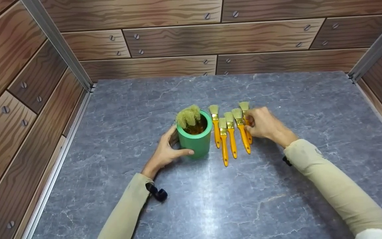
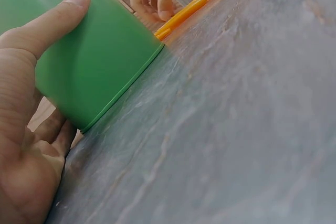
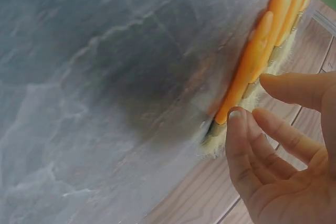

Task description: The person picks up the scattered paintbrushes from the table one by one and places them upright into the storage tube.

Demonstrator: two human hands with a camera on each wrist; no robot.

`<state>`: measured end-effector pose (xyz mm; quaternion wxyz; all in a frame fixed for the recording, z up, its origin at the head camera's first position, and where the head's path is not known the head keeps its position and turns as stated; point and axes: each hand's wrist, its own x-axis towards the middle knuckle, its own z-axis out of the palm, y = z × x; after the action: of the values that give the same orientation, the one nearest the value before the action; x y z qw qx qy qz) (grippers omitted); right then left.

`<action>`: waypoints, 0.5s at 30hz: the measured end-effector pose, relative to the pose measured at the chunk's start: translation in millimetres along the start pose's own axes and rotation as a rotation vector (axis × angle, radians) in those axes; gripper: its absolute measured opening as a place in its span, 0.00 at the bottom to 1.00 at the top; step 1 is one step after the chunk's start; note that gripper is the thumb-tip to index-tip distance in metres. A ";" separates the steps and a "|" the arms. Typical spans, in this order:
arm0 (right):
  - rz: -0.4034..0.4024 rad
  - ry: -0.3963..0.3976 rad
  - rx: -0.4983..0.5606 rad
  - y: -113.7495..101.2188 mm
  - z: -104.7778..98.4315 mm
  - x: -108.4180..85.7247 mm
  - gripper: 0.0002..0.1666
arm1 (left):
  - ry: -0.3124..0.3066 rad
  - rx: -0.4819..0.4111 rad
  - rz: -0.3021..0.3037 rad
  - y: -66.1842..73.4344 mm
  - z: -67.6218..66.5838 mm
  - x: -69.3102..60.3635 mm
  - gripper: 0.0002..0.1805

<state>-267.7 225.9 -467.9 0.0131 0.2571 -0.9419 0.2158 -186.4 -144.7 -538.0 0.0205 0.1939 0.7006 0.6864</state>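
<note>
My left hand holds a green cylindrical cup standing on the table, thumb on its near side and fingers around the left. Inside the cup, several paintbrushes stand with pale bristles up, leaning left. Right of it lie several flat paintbrushes with orange handles, bristles pointing away, among them a front one. My right hand is at the rightmost paintbrush, fingertips at its handle near the metal band. In the right wrist view, a gap shows between thumb and fingertips beside that brush.
The grey marbled table spreads around the cup and brushes. Wood-patterned walls enclose its back and sides, with metal corner posts. A black wrist camera is strapped to the left sleeve.
</note>
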 end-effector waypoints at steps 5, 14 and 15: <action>0.057 -0.029 -0.008 2.7 0.3 0.2 0.12 | -0.011 0.002 0.008 1.5 -0.4 0.5 0.59; 0.181 -0.042 0.027 4.3 1.7 0.4 0.14 | -0.013 -0.005 0.016 0.1 0.1 -0.1 0.58; 0.192 -0.043 0.036 4.9 1.8 0.4 0.15 | -0.011 -0.005 0.017 -0.3 0.3 -0.2 0.58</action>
<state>-270.3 228.8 -471.4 -0.0326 0.1706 -0.9581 0.2276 -186.2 -144.5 -538.4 0.0191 0.2036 0.6972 0.6871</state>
